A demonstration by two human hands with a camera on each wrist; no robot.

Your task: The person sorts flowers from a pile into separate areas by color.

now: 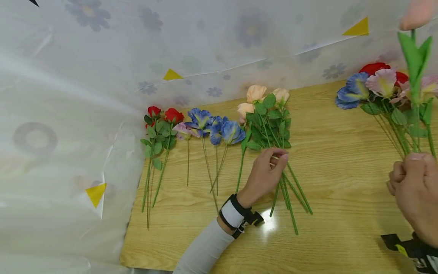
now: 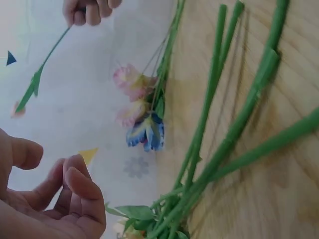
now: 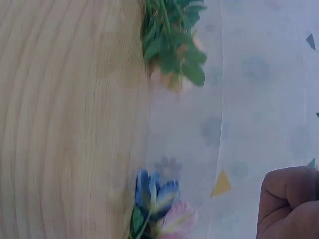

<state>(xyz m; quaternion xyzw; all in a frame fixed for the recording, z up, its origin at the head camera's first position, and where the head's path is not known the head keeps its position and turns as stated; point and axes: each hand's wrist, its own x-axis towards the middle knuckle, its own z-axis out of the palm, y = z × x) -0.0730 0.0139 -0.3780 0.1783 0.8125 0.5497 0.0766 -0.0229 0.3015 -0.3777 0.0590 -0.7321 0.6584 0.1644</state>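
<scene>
My right hand pinches the green stem of a pale pink tulip at the right edge of the head view. That tulip stands upright, above the table. The left wrist view also has it, small, beneath the gripping right hand. Over the stems of the peach roses hovers my left hand, its fingers loosely bent. Between its thumb and fingers the left wrist view shows a gap with nothing in it. Only the curled knuckles of the right hand appear in the right wrist view.
Red roses, a pink iris and several blue irises lie in a row on the wooden table. A mixed bunch with a blue iris lies at the right. Behind hangs a flower-patterned sheet.
</scene>
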